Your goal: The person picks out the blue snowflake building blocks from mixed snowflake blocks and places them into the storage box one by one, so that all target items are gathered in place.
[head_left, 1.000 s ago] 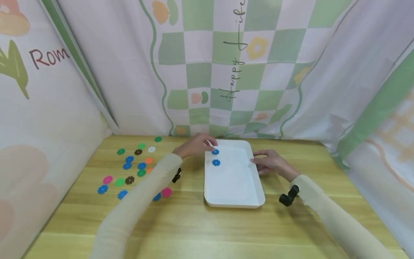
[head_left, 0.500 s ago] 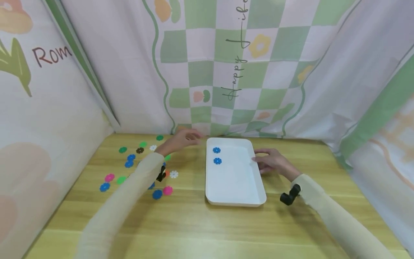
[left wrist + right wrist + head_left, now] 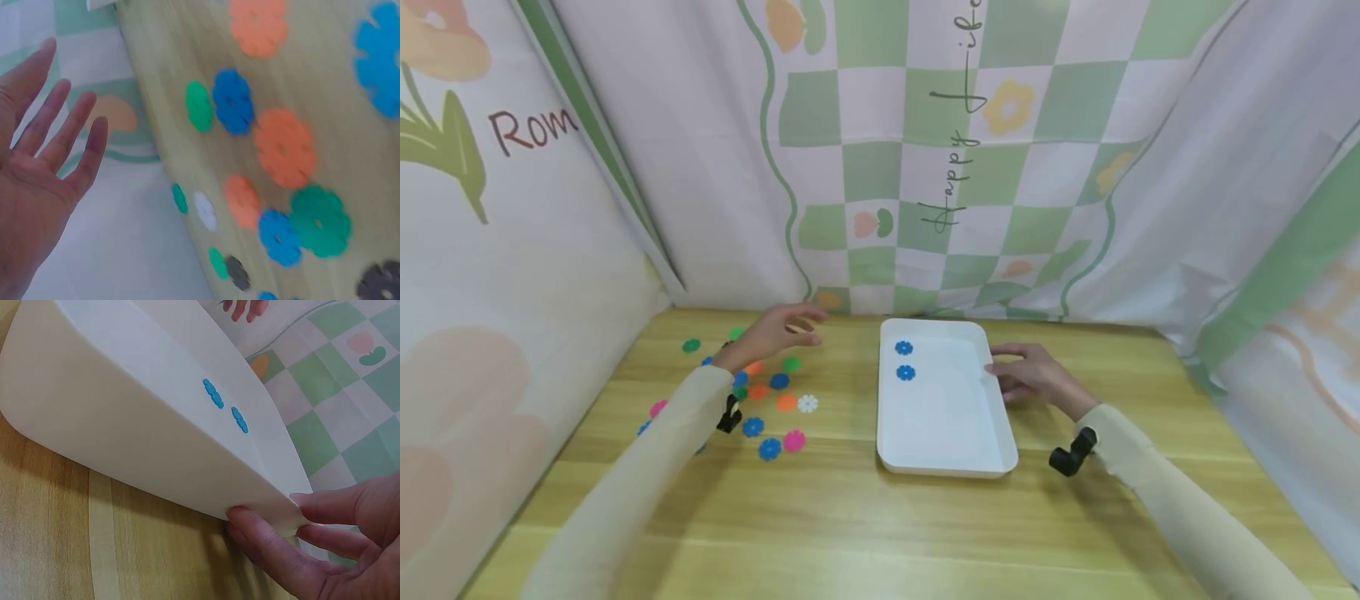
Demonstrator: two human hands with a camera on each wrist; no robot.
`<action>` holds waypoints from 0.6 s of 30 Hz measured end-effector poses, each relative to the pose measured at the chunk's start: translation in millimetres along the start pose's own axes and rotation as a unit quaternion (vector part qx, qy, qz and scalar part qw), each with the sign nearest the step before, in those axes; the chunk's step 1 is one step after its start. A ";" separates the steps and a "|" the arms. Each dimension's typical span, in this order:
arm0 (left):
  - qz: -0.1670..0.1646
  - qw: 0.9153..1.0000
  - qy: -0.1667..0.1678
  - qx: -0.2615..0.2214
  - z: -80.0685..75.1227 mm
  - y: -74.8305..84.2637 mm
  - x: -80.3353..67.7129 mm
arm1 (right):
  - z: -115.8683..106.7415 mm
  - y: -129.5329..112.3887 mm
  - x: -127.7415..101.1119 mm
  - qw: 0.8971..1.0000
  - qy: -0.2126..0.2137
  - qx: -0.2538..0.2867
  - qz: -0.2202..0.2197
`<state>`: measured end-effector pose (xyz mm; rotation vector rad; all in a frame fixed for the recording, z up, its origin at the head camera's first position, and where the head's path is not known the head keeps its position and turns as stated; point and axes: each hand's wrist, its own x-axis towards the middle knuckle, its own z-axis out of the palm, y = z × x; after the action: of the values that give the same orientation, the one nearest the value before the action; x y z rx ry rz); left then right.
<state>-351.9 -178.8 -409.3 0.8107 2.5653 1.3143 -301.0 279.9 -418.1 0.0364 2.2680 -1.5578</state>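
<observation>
A makeshift recording booth rather than a lived-in room — printed cloth backdrops (image 3: pixel 925 150) with green checks, flowers and script lettering hang along the far and side edges of a pale wood-grain surface (image 3: pixel 865 525), closing it in on three sides.

1. Hiding several of the scattered flower pieces (image 3: pixel 778 381) under the left sleeve (image 3: pixel 647 467) in the head view.
2. Blurring the flower pieces in the left wrist view; cutting off the left hand (image 3: pixel 37 181) at the picture's edge there.
3. Cutting off the right hand (image 3: pixel 331 550) at the lower right corner in the right wrist view.
4. Showing the two blue pieces (image 3: pixel 225 406) in the white tray (image 3: pixel 125 412) too small for their shape to be told.
</observation>
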 end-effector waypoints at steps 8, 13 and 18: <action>-0.042 0.998 -0.026 -0.032 -9.4 -16.1 -27.1 | -0.8 -0.6 -0.8 1.000 -0.008 0.009 0.000; -0.072 0.996 -0.039 -0.042 -9.9 -27.6 -42.6 | 0.6 -2.1 -1.1 1.000 -0.003 0.001 0.003; -0.083 0.994 -0.054 -0.054 -9.9 -34.3 -54.9 | -2.6 2.5 2.8 1.000 -0.013 0.008 0.006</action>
<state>-322.8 -230.8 -436.4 0.6150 2.3977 1.3085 -303.7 282.7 -420.5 0.0324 2.2323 -1.5608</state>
